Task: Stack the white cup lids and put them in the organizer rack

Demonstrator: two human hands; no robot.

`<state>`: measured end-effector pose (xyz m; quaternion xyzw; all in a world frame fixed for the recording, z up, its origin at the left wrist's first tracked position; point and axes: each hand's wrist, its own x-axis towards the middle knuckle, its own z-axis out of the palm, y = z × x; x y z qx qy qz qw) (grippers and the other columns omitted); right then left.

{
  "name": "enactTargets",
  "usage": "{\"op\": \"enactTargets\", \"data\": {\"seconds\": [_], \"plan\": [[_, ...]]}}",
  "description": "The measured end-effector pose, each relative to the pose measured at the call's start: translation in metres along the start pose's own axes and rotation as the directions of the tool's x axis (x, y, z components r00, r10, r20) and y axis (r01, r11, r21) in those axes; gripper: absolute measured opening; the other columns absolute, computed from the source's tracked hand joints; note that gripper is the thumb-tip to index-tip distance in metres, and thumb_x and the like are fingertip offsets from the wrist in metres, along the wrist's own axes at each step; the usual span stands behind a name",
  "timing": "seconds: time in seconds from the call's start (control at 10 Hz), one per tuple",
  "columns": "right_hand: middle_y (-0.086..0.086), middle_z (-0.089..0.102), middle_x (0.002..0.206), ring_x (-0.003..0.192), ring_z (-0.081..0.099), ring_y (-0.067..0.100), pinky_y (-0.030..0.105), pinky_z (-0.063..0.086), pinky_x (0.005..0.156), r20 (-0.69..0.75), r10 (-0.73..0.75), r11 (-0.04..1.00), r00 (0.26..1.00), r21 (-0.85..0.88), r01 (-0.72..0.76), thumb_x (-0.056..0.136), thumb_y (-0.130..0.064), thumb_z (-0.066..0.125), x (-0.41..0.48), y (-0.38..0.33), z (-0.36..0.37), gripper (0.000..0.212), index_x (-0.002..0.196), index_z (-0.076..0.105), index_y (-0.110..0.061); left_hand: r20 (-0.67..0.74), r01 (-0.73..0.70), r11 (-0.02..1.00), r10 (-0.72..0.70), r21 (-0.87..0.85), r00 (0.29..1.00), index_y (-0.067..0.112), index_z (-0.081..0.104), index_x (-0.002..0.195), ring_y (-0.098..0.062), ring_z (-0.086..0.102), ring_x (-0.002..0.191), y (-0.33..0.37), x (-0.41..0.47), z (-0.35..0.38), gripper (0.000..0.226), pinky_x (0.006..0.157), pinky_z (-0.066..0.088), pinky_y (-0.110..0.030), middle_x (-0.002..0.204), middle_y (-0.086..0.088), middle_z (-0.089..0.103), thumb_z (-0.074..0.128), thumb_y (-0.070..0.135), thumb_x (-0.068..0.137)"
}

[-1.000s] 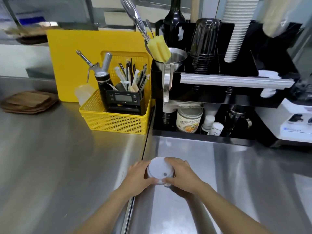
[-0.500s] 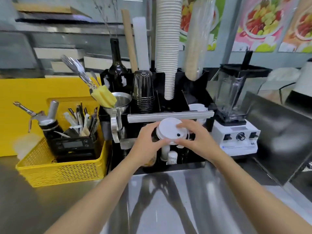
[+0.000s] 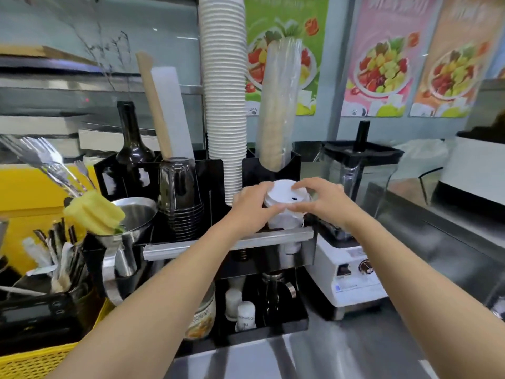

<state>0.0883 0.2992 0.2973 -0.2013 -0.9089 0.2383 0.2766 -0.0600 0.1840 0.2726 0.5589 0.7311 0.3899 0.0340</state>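
A stack of white cup lids (image 3: 284,196) with a small sip hole on top is held between both hands over the right front compartment of the black organizer rack (image 3: 307,258). My left hand (image 3: 252,207) grips the stack's left side. My right hand (image 3: 318,199) holds the right side, with fingers over the top lid. More white lids (image 3: 285,221) sit in the compartment right below the held stack. Whether the two stacks touch is hidden by my hands.
A tall column of white paper cups (image 3: 224,91) and a sleeve of clear cups (image 3: 278,105) rise behind the rack. A blender (image 3: 352,214) stands right beside it. Left are stacked dark glasses (image 3: 179,198), a wine bottle (image 3: 131,140), a metal funnel with sponge (image 3: 128,220) and a yellow basket (image 3: 32,362).
Both hands lifted the lid stack from the steel counter up and forward to the rack's upper right compartment. The view rose from the counter to the rack and wall posters.
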Motion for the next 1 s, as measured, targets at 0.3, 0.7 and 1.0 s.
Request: {"op": "enactTargets", "data": {"seconds": [0.3, 0.7, 1.0], "plan": [[-0.006, 0.052, 0.103, 0.106, 0.038, 0.014, 0.035, 0.018, 0.089, 0.173, -0.002, 0.942, 0.985, -0.331, 0.061, 0.073, -0.055, 0.061, 0.031, 0.033, 0.020, 0.042, 0.107, 0.056, -0.032, 0.149, -0.163, 0.877, 0.106, 0.452, 0.983, 0.019, 0.046, 0.120, -0.027, 0.020, 0.131, -0.025, 0.021, 0.019, 0.047, 0.105, 0.013, -0.041, 0.127, -0.007, 0.048, 0.037, 0.053, 0.090], [-0.008, 0.064, 0.087, 0.088, 0.044, 0.006, 0.034, 0.014, 0.084, 0.306, 0.025, 0.893, 0.952, -0.436, 0.117, 0.079, -0.057, 0.053, 0.030, 0.041, 0.027, 0.036, 0.084, 0.067, -0.024, 0.205, -0.180, 0.896, 0.103, 0.405, 0.973, 0.029, 0.066, 0.099, -0.020, 0.013, 0.137, -0.023, 0.019, 0.022, 0.031, 0.108, 0.002, -0.040, 0.085, 0.012, 0.053, 0.040, 0.042, 0.089], [-0.003, 0.059, 0.121, 0.108, 0.045, 0.012, 0.033, 0.014, 0.091, 0.268, 0.008, 0.898, 0.963, -0.426, 0.111, 0.082, -0.056, 0.048, 0.014, 0.030, 0.018, 0.048, 0.116, 0.053, -0.022, 0.250, -0.230, 0.822, 0.111, 0.520, 0.962, 0.028, 0.045, 0.130, -0.018, 0.011, 0.140, -0.017, 0.009, 0.014, 0.047, 0.112, -0.001, -0.043, 0.142, 0.003, 0.044, 0.029, 0.051, 0.093]]}}
